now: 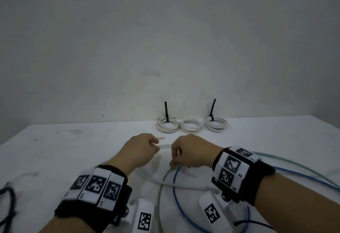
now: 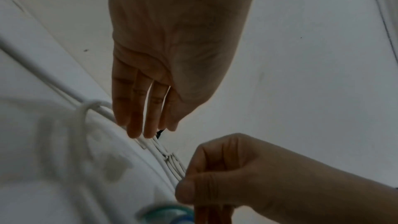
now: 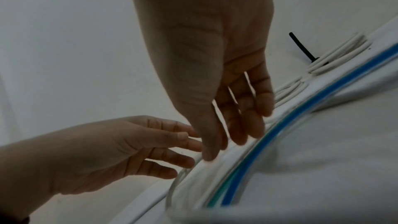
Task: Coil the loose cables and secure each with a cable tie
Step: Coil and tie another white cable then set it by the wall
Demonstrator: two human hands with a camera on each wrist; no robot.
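Judging by the far edge of the table (image 1: 55, 151), the job is well under way: three white coils (image 1: 190, 125) lie in a row near the wall, and the left coil (image 1: 167, 125) and the right coil (image 1: 215, 123) each carry a black cable tie (image 1: 167, 112) standing upright. The middle coil (image 1: 190, 126) shows no dark tie; whether a pale one secures it cannot be told from these views. Both hands work at table centre on a loose white cable (image 1: 164, 146). The left hand (image 1: 140, 147) has its fingers curled around the cable close to its free end (image 1: 161, 138), which pokes out past the fingers. The right hand (image 1: 187, 151) pinches the same cable just beside the left, fingers curled; in the left wrist view the right hand (image 2: 237, 173) appears closed with the thumb pressed against the fingers. The wrist views are distorted, so the exact finger contact is uncertain. The remainder of the white cable trails toward the person, crossing a green cable (image 1: 161, 186) and a blue cable (image 1: 174, 192), which both lie uncoiled in long loops. A black cable (image 1: 8, 207) sits loose at the left edge of the table. The step in hand appears to be forming the first loop of the fourth white coil. Remaining work, as judged here: finish and tie this coil, then coil and tie the green, blue and black cables. No spare ties are visible.
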